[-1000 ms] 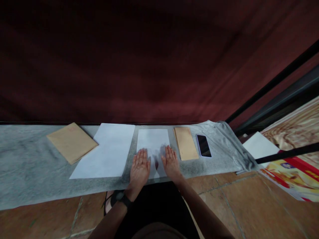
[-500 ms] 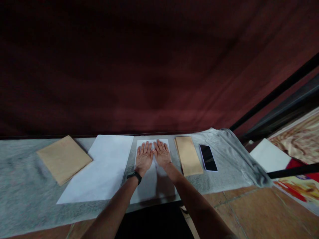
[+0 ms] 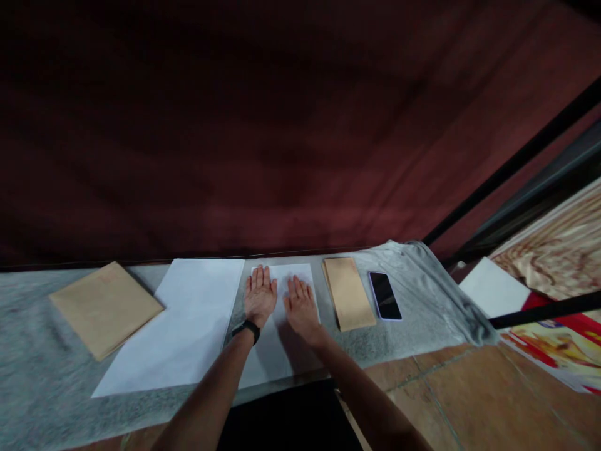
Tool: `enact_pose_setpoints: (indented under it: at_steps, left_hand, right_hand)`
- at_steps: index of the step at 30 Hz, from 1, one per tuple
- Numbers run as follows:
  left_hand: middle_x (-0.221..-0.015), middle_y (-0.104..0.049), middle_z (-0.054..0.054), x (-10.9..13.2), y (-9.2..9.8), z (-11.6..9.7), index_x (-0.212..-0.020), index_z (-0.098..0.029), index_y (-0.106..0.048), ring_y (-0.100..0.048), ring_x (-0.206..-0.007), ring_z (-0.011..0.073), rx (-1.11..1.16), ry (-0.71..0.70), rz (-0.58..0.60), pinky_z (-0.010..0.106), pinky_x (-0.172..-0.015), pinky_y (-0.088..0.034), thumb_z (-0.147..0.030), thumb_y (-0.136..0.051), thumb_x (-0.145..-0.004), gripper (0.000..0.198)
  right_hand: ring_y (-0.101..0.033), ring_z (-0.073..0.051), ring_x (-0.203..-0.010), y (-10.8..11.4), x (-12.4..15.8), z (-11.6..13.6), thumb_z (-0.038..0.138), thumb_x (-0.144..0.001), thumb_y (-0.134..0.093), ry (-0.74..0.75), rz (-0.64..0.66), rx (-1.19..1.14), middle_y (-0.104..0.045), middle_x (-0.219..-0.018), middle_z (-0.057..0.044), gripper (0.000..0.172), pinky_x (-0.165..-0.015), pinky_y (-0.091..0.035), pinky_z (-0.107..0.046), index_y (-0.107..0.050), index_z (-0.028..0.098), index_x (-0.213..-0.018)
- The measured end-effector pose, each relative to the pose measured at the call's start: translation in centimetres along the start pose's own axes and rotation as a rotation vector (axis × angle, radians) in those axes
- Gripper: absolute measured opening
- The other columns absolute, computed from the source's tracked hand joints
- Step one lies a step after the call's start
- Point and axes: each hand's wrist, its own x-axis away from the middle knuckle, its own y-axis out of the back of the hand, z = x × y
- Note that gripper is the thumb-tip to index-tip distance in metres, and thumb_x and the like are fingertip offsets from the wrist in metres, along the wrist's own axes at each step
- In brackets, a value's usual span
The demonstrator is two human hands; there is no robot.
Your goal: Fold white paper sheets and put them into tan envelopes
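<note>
Both my hands lie flat, palms down, on a white sheet of paper (image 3: 277,351) in front of me. My left hand (image 3: 260,294) rests on its upper left part, fingers stretched out, a black band on the wrist. My right hand (image 3: 300,302) lies just beside it on the upper right part, fingers slightly spread. Neither hand holds anything. The sheet lies on a grey cloth (image 3: 422,294) spread over the floor.
A larger white sheet (image 3: 183,326) lies to the left, a brown envelope (image 3: 106,308) beyond it. To the right are a narrow brown envelope (image 3: 348,292) and a dark phone (image 3: 385,295). A dark red curtain (image 3: 282,125) hangs behind. Tiled floor (image 3: 469,401) at right.
Both hands slid from the sheet's near end up to its far end. Since half a second ago they have drawn slightly apart, the right hand a little back.
</note>
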Motion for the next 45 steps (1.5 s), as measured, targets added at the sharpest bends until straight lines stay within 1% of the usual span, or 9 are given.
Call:
enact_pose_setpoints:
  at_steps: [4,7,11,24,27,32,35,40,45]
  left_hand:
    - [-0.161,-0.034,0.02,0.3,0.7,-0.1,-0.151,-0.005,-0.04,-0.024,-0.153,0.0314,-0.005,-0.039,0.012,0.052,-0.124,-0.02,-0.037,-0.025,-0.102,0.061]
    - [-0.16,-0.038,0.015,1.5,0.7,-1.3,-0.152,-0.009,-0.041,-0.027,-0.152,0.0281,0.028,-0.209,0.01,0.05,-0.125,-0.019,-0.035,-0.027,-0.102,0.058]
    - [-0.158,-0.044,0.01,3.0,0.1,-3.4,-0.151,-0.017,-0.045,-0.034,-0.15,0.0252,0.072,-0.396,0.072,0.048,-0.124,-0.024,-0.038,-0.03,-0.102,0.055]
    - [-0.158,-0.042,0.014,-1.5,-0.1,-1.2,-0.152,-0.015,-0.043,-0.033,-0.15,0.0299,0.061,-0.253,0.153,0.053,-0.121,-0.028,-0.038,-0.031,-0.101,0.057]
    - [-0.154,-0.047,0.018,2.5,0.7,-0.2,-0.148,-0.01,-0.046,-0.04,-0.146,0.0273,0.102,-0.272,0.151,0.048,-0.119,-0.034,-0.037,-0.03,-0.102,0.056]
    - [-0.158,-0.044,0.009,14.7,3.1,2.0,-0.155,-0.021,-0.037,-0.036,-0.149,0.0239,0.075,-0.531,0.012,0.047,-0.12,-0.034,-0.04,-0.035,-0.102,0.056]
    - [-0.159,-0.041,0.011,19.3,4.9,3.0,-0.155,-0.02,-0.037,-0.037,-0.148,0.0274,-0.025,-0.523,-0.047,0.051,-0.121,-0.032,-0.045,-0.037,-0.101,0.059]
    - [-0.157,-0.043,0.016,20.9,6.5,4.3,-0.156,-0.012,-0.033,-0.043,-0.145,0.0284,-0.092,-0.491,-0.088,0.048,-0.116,-0.039,-0.049,-0.033,-0.102,0.066]
    - [-0.153,-0.049,0.017,21.3,5.8,5.4,-0.155,-0.011,-0.035,-0.047,-0.141,0.0291,-0.064,-0.489,-0.128,0.049,-0.114,-0.042,-0.048,-0.032,-0.102,0.065]
  right_hand:
    - [-0.038,-0.03,-0.147,0.7,8.1,2.3,0.042,-0.103,-0.046,0.151,0.04,-0.064,-0.042,-0.158,-0.011,0.054,-0.122,-0.026,-0.054,-0.043,0.02,-0.152]
    - [-0.042,-0.028,-0.145,1.5,11.6,2.8,0.044,-0.104,-0.046,0.189,0.038,-0.074,-0.045,-0.157,-0.009,0.054,-0.123,-0.026,-0.052,-0.042,0.024,-0.153]
    - [-0.046,-0.027,-0.142,1.9,12.4,2.6,0.046,-0.103,-0.048,0.22,0.061,-0.071,-0.052,-0.152,-0.007,0.053,-0.122,-0.029,-0.051,-0.043,0.027,-0.152]
    - [-0.039,-0.028,-0.147,2.0,14.0,1.8,0.047,-0.102,-0.052,0.207,-0.065,0.065,-0.037,-0.161,-0.01,0.063,-0.124,-0.023,-0.052,-0.034,0.024,-0.157]
    - [-0.039,-0.027,-0.147,1.9,14.7,1.5,0.045,-0.102,-0.052,0.189,-0.093,0.083,-0.039,-0.16,-0.009,0.06,-0.124,-0.024,-0.05,-0.036,0.024,-0.156]
    - [-0.038,-0.025,-0.147,2.1,14.8,1.3,0.043,-0.104,-0.049,0.2,-0.078,0.111,-0.04,-0.159,-0.01,0.056,-0.125,-0.023,-0.048,-0.039,0.022,-0.154]
    - [-0.038,-0.025,-0.147,2.5,14.8,0.9,0.044,-0.104,-0.048,0.214,-0.05,0.111,-0.04,-0.159,-0.009,0.056,-0.124,-0.026,-0.047,-0.041,0.021,-0.154]
    - [-0.038,-0.028,-0.147,3.6,15.9,-1.0,0.042,-0.105,-0.045,0.162,-0.029,0.158,-0.037,-0.16,-0.015,0.06,-0.12,-0.033,-0.047,-0.036,0.013,-0.156]
    - [-0.039,-0.026,-0.147,4.9,17.5,-2.8,0.04,-0.104,-0.045,0.107,0.008,0.198,-0.041,-0.158,-0.015,0.061,-0.121,-0.034,-0.045,-0.032,0.011,-0.157]
